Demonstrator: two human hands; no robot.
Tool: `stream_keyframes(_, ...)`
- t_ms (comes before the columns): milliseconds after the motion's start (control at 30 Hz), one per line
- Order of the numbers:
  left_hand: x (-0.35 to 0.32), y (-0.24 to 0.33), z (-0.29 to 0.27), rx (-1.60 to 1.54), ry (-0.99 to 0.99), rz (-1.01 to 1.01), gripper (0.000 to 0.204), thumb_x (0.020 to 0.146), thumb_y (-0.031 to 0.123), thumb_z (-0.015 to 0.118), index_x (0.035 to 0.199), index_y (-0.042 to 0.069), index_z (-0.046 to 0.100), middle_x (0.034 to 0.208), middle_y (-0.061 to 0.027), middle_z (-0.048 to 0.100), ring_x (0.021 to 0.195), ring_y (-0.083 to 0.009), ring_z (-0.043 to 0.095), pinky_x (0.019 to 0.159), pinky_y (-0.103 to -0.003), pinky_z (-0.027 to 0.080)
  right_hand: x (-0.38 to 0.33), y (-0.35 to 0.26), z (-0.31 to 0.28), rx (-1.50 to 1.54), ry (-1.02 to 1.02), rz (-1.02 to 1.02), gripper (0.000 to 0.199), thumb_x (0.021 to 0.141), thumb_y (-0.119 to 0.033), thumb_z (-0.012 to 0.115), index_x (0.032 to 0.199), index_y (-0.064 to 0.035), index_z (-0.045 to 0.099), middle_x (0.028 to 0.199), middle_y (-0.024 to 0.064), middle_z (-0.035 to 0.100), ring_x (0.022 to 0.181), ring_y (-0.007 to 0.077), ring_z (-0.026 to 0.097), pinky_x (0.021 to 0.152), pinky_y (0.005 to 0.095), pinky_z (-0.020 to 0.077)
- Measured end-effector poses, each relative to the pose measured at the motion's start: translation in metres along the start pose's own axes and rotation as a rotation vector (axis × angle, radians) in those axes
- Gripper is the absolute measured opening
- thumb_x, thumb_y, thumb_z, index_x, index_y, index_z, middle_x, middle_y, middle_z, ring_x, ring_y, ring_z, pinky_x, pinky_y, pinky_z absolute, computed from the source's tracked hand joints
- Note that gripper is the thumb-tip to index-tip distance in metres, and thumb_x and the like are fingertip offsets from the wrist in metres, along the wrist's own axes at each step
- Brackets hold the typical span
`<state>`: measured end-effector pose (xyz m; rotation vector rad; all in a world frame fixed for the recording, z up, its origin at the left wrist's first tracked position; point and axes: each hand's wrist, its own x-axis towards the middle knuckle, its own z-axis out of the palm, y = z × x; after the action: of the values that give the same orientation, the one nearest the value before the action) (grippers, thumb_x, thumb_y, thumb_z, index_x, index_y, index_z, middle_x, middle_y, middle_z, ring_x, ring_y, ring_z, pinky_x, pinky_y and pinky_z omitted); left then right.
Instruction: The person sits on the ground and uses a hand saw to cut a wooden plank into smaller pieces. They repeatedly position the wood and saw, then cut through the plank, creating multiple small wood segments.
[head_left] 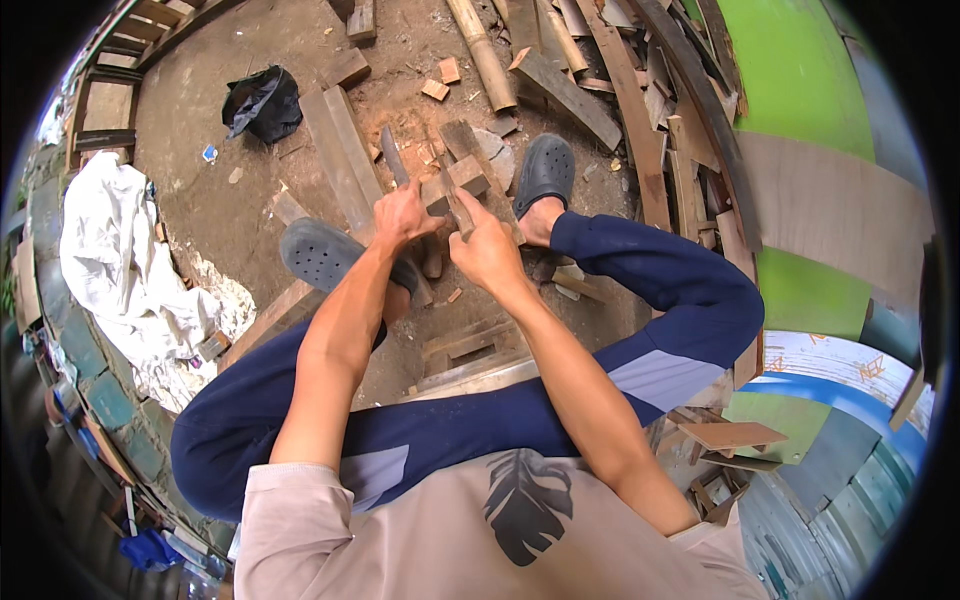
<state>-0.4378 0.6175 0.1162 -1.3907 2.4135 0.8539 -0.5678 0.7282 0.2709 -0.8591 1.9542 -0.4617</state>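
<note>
My left hand (402, 214) is closed round the handle of a large knife, whose dark, broad blade (392, 152) points away from me. Just to its right, my right hand (488, 250) grips a narrow wooden stick (456, 205) that leans away from me. Beyond my hands, a short wooden block (466, 178) lies near the stick's far end. Light wood chips (428, 152) are scattered around it. The knife's handle is mostly hidden in my fist.
My feet in dark clogs (546, 172) flank the work. Long planks (345, 150) and bamboo poles (482, 55) lie beyond. A scrap wood pile (650, 120) fills the right side beside green panels (800, 70). White cloth (115, 250) and a black plastic bag (263, 104) lie left.
</note>
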Motion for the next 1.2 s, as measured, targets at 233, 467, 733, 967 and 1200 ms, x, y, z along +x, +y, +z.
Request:
stream_keyframes(233,-0.005,-0.012,-0.005,0.035,-0.059,-0.021,0.087,0.069,0.058,0.082,0.132,0.002,0.061,0.107,-0.0211,0.076,0.102,-0.0371,0.074,0.088,-0.048,0.058,-0.224,0.005,-0.070,0.159,0.006,-0.073,0.076,0.084,0.002,0.060,0.157,-0.0098,0.046,0.106,0.0321,0.071,0.085,0.0469,0.072,0.078,0.0419,0.0580)
stream_keyframes(467,0.015,-0.013,-0.001,-0.004,-0.141,-0.007,0.098,0.067,0.063,0.083,0.138,0.002,0.059,0.117,-0.0231,0.074,0.112,-0.0371,0.071,0.095,-0.047,0.057,-0.235,0.015,-0.120,0.141,0.129,-0.065,0.067,0.086,0.003,0.060,0.152,-0.0083,0.055,0.100,0.0257,0.074,0.075,0.0284,0.076,0.074,0.0341,0.0561)
stream_keyframes(733,0.021,0.016,-0.022,-0.353,-0.079,0.029,0.104,0.079,0.075,0.074,0.149,0.002,0.054,0.140,-0.0270,0.063,0.130,-0.0416,0.062,0.109,-0.048,0.049,-0.190,0.038,-0.139,0.292,0.309,-0.240,0.064,0.087,0.006,0.058,0.151,-0.0003,0.054,0.134,0.0182,0.071,0.105,0.0179,0.070,0.092,0.0301,0.0527)
stream_keyframes(967,0.036,-0.024,0.016,-0.565,-0.023,-0.180,0.091,0.099,0.076,0.044,0.153,0.002,0.051,0.152,-0.0256,0.054,0.144,-0.0417,0.048,0.121,-0.048,0.037,-0.141,0.069,-0.122,0.644,0.239,-0.234,0.059,0.091,0.006,0.058,0.150,0.0030,0.053,0.140,0.0165,0.066,0.122,0.0185,0.064,0.103,0.0288,0.0481)
stream_keyframes(1200,0.006,-0.011,-0.002,-0.197,-0.151,-0.039,0.097,0.092,0.074,0.060,0.156,0.002,0.044,0.147,-0.0293,0.055,0.139,-0.0435,0.051,0.115,-0.051,0.043,-0.136,0.058,-0.122,0.563,0.233,-0.297,0.060,0.091,0.007,0.058,0.150,0.0028,0.053,0.141,0.0168,0.065,0.121,0.0193,0.065,0.103,0.0297,0.0494)
